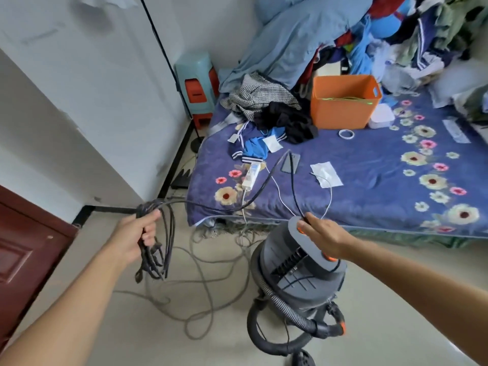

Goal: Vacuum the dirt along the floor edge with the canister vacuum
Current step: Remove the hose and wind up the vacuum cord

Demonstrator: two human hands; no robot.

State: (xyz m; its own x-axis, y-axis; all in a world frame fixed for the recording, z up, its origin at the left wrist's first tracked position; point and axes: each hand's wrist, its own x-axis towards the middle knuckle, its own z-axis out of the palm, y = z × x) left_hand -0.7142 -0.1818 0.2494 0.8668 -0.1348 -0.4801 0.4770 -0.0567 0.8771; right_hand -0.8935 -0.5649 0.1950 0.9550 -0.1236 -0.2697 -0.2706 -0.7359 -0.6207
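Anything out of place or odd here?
Yes. A grey cable sprawls in tangled loops over the floor beside the canister vacuum, a trip hazard, and a white power strip lies on the bed.

Grey vacuum (pixel 303 283), orange buttons (pixel 328 258); black cord (pixel 144 207); navy bedspread (pixel 369 175) patterned with pink and cream flowers; orange bin (pixel 340 109); dark red door (pixel 15 260); white wall (pixel 105 101).

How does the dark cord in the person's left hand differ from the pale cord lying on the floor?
The dark cord is black, bunched in tight loops and gripped by the left hand; the pale cord is greyish and sprawls loose on the floor, untouched. Both are long and looped.
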